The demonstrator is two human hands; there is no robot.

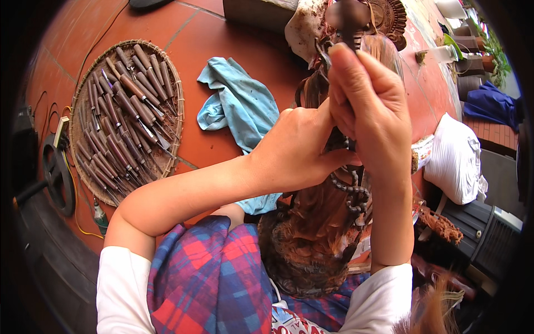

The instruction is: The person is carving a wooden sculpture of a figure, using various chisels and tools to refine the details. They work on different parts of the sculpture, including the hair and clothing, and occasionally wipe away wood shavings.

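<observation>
A carved brown wooden statue [308, 250] stands between my legs, with a string of dark beads [350, 189] down its front. My left hand [303, 142] reaches across its upper part, closed, the thumb lying near the beads; its fingertips are hidden behind the other hand. My right hand [375, 100] is closed in a tight pinch against the left one, over the statue. What the two hands grip is covered by the fingers. Just beyond the right thumb, a dark brown rounded shape [349, 22] is too blurred to name.
On the tiled floor at left, a round woven tray [179, 100] holds many wooden-handled carving chisels [125, 119]. A light blue cloth [239, 97] lies beside it. Another carved wooden piece [387, 22] is at the far side. A white sack [456, 158] stands at right.
</observation>
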